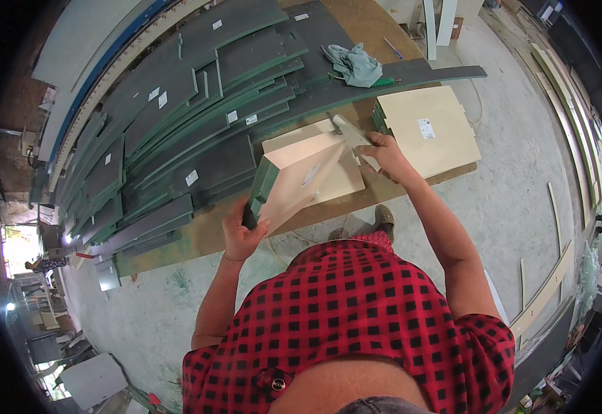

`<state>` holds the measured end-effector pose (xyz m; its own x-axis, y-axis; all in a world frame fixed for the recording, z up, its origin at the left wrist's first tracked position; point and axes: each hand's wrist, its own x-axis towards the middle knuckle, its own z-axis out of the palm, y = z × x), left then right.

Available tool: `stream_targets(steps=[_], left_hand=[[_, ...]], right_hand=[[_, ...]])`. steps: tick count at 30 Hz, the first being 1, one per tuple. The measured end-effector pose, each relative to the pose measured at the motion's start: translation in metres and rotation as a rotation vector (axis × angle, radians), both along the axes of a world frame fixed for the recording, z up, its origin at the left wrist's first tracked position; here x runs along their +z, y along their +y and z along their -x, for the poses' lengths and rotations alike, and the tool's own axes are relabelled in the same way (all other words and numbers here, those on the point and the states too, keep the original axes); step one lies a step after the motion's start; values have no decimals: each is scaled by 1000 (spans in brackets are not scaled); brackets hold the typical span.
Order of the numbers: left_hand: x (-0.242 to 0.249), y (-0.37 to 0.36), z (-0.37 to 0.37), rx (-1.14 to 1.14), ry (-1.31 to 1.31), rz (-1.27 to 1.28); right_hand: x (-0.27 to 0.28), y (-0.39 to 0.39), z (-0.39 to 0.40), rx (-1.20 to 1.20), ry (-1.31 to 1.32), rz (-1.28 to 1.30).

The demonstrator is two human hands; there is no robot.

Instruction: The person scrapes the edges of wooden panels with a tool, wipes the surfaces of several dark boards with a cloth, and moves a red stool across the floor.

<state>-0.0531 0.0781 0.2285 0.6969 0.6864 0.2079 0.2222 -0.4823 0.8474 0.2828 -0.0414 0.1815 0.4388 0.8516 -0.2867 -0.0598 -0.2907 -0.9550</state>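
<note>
My left hand (244, 231) is closed round the green edge of a cream board (301, 176), which is held tilted above the table. Another cream board (346, 181) lies flat beneath it, partly hidden. My right hand (387, 157) grips a flat, pale, strip-like piece (353, 140) with a darker end, close to the tilted board's far right corner. Blur keeps me from telling exactly what this piece is or whether it touches the board. To the right of my right hand lies a stack of cream boards (432, 127) with a white label on top.
Many dark green-edged panels (225, 100) cover the left and back of the brown table (411, 181). A grey-green cloth (354, 65) and a pen (393, 48) lie at the back. Long pale strips (568, 117) rest on the floor at the right.
</note>
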Motion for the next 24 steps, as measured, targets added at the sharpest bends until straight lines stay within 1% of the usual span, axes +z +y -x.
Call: stream_targets(steps=[1,2,4,5,7,9,10,12,14,16,18,19,21,24], left_hand=[[-1,1,0,-2,1,1],[-4,2,-1,-7,-18,-30],[-4,3,-1,-13,-38,-63],[-3,4,-1,-14,-19,-57],[-1,4,0,-19,2,-45],[1,4,2,-37,96,50],[0,4,2,-40,96,51],[-3,4,3,-8,62,101],[3,3,1,-19,79,94],[3,3,3,-27,96,87],[-2,3,6,-38,40,39],[-3,3,6,-38,40,40],[-2,2,5,-34,36,45],[-3,2,7,-17,68,63]], right_hand=[[0,-1,-3,-46,27,73],[-1,-2,-3,-49,28,74],[2,0,0,-75,-47,158],[9,3,6,-77,-46,158],[28,4,30,19,-8,-95],[70,1,55,141,33,-239],[85,0,65,139,32,-238],[102,-2,76,201,79,-364],[84,2,67,175,76,-333],[51,8,49,152,74,-301],[11,11,20,45,19,-98],[2,11,10,45,19,-96],[-12,11,-6,-34,34,120],[9,10,3,-32,14,128]])
